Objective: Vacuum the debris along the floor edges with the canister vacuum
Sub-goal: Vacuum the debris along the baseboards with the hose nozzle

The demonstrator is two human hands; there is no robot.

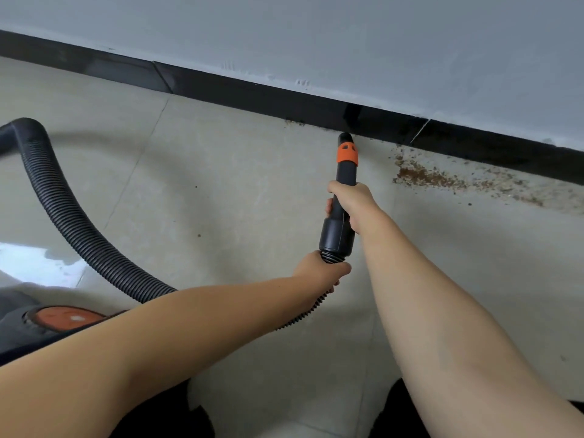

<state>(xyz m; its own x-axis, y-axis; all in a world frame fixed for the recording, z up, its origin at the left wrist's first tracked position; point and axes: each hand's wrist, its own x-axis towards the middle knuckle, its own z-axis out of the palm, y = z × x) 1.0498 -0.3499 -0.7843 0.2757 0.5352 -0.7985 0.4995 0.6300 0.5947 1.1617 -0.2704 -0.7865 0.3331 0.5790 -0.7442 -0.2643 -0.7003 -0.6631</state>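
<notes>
A black vacuum nozzle (pixel 345 172) with an orange collar points at the black baseboard (pixel 252 96), its tip touching the floor edge. My right hand (pixel 350 200) grips the nozzle's black tube just below the collar. My left hand (pixel 322 271) grips the ribbed black hose (pixel 72 222) where it joins the nozzle's cuff. Brown debris (pixel 423 177) lies scattered along the baseboard to the right of the tip, and a small patch of crumbs (pixel 295 122) sits to its left. The canister vacuum (pixel 57 320), grey with an orange top, shows at the lower left behind my left forearm.
The hose loops across the pale tiled floor (pixel 221 191) on the left and leaves the view at the left edge. A grey wall (pixel 347 42) rises above the baseboard. My dark-clothed knees (pixel 401 409) show at the bottom.
</notes>
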